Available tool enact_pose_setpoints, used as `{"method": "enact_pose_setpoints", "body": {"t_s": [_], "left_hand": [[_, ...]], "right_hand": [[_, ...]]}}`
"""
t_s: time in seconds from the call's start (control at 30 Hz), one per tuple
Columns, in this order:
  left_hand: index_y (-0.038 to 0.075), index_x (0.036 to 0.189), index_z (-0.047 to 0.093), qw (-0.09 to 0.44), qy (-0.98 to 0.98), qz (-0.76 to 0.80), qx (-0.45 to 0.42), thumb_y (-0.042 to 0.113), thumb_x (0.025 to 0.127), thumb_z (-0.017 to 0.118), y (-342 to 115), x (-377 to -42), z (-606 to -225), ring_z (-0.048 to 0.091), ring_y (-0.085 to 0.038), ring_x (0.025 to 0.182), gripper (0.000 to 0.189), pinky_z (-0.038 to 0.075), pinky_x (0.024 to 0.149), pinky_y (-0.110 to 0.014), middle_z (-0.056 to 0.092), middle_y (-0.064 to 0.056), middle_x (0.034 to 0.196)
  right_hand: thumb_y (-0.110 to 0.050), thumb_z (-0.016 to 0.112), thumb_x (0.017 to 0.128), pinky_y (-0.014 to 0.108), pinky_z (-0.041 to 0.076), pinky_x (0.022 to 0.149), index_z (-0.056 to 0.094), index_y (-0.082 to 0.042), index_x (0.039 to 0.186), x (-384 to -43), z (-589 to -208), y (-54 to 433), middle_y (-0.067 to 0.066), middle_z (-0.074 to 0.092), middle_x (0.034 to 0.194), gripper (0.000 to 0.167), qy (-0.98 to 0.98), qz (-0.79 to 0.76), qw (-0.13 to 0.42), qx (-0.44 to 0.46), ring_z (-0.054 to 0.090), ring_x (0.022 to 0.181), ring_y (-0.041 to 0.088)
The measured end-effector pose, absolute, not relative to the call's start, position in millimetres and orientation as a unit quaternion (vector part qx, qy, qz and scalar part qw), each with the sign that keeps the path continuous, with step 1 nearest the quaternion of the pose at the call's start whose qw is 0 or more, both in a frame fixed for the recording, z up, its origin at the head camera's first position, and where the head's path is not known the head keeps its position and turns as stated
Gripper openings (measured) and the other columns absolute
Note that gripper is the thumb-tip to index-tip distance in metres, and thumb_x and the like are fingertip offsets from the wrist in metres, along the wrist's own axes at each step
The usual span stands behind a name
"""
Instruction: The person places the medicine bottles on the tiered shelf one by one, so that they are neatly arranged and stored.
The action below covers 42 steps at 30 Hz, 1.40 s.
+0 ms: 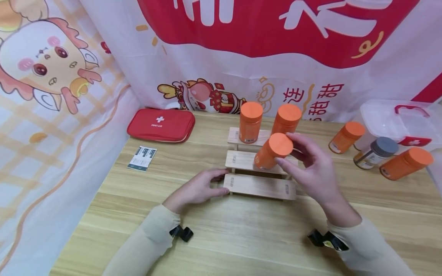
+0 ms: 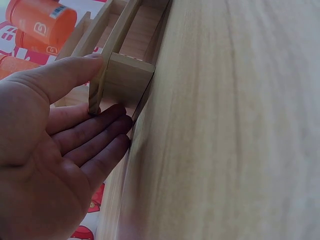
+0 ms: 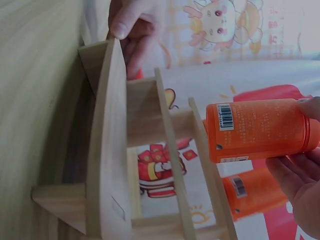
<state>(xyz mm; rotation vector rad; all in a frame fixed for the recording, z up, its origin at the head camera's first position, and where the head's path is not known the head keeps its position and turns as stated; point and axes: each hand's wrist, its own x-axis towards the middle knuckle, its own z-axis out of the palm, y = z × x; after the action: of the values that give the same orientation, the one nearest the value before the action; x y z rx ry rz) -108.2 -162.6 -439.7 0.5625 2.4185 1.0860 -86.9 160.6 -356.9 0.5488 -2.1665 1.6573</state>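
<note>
A three-step wooden rack stands on the table. My left hand grips the left end of its lowest step, and the left wrist view shows the thumb on the board and the fingers beneath. My right hand holds an orange bottle near its lid, between thumb and fingers, over the middle step. A gap shows between its base and that step in the right wrist view, where its barcode label is visible. Two more orange bottles stand on the top step, one on the left and another partly hidden.
To the right stand a small orange bottle, a grey-lidded bottle and another orange bottle, before a clear plastic box. A red first-aid pouch and a printed card lie left. Printed cloth hangs behind.
</note>
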Motion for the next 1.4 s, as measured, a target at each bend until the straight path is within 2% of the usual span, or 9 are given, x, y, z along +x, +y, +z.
{"method": "enact_pose_setpoints", "body": {"t_s": [0.27, 0.47, 0.67, 0.77, 1.0, 1.27, 1.4], "left_hand": [[0.009, 0.16, 0.053, 0.213, 0.87, 0.394, 0.206, 0.031, 0.1, 0.079, -163, -108, -439, 0.051, -0.032, 0.153, 0.068, 0.041, 0.128, -0.053, 0.056, -0.012, 0.162], [0.009, 0.159, 0.053, 0.213, 0.871, 0.392, 0.207, 0.029, 0.101, 0.079, -163, -109, -439, 0.05, -0.031, 0.153, 0.068, 0.041, 0.128, -0.052, 0.056, -0.012, 0.162], [0.009, 0.16, 0.053, 0.216, 0.871, 0.392, 0.203, 0.028, 0.1, 0.08, -163, -109, -440, 0.05, -0.03, 0.153, 0.068, 0.041, 0.129, -0.051, 0.056, -0.011, 0.163], [0.009, 0.159, 0.053, 0.213, 0.871, 0.392, 0.204, 0.028, 0.1, 0.08, -163, -109, -441, 0.051, -0.03, 0.153, 0.068, 0.041, 0.129, -0.052, 0.057, -0.011, 0.162], [0.01, 0.159, 0.053, 0.212, 0.872, 0.392, 0.204, 0.029, 0.1, 0.079, -163, -109, -441, 0.051, -0.03, 0.153, 0.068, 0.041, 0.128, -0.051, 0.057, -0.011, 0.162], [0.012, 0.16, 0.053, 0.218, 0.874, 0.39, 0.193, 0.029, 0.1, 0.08, -162, -109, -440, 0.051, -0.029, 0.153, 0.068, 0.041, 0.128, -0.051, 0.056, -0.009, 0.163], [0.01, 0.159, 0.054, 0.21, 0.874, 0.389, 0.203, 0.028, 0.1, 0.08, -162, -109, -440, 0.052, -0.03, 0.152, 0.067, 0.042, 0.128, -0.051, 0.057, -0.011, 0.162]], "right_hand": [[0.017, 0.083, 0.083, 0.019, 0.058, 0.103, 0.063, 0.004, 0.143, -96, -364, 144, 0.019, 0.068, 0.138, 0.065, -0.769, 0.587, 0.147, 0.204, 0.069, 0.123, 0.004], [0.008, 0.084, 0.088, 0.017, 0.057, 0.104, 0.063, 0.001, 0.145, -102, -369, 133, 0.016, 0.067, 0.142, 0.061, -0.782, 0.579, 0.127, 0.192, 0.068, 0.124, 0.003], [0.005, 0.085, 0.088, 0.018, 0.057, 0.104, 0.063, 0.002, 0.143, -107, -369, 124, 0.017, 0.068, 0.141, 0.059, -0.788, 0.578, 0.114, 0.179, 0.069, 0.128, 0.028], [0.002, 0.085, 0.09, 0.02, 0.057, 0.105, 0.063, 0.001, 0.144, -109, -370, 120, 0.017, 0.068, 0.141, 0.059, -0.794, 0.574, 0.105, 0.172, 0.069, 0.13, 0.033], [-0.004, 0.086, 0.091, 0.034, 0.057, 0.111, 0.062, -0.001, 0.146, -112, -371, 113, 0.016, 0.068, 0.141, 0.06, -0.803, 0.564, 0.106, 0.163, 0.068, 0.132, 0.033], [-0.003, 0.087, 0.09, 0.037, 0.058, 0.11, 0.063, -0.001, 0.145, -115, -372, 108, 0.017, 0.068, 0.139, 0.061, -0.804, 0.559, 0.118, 0.168, 0.069, 0.13, 0.033], [-0.005, 0.088, 0.09, 0.038, 0.059, 0.11, 0.064, -0.002, 0.146, -114, -372, 107, 0.016, 0.068, 0.14, 0.061, -0.811, 0.548, 0.121, 0.166, 0.07, 0.129, 0.032]]}}
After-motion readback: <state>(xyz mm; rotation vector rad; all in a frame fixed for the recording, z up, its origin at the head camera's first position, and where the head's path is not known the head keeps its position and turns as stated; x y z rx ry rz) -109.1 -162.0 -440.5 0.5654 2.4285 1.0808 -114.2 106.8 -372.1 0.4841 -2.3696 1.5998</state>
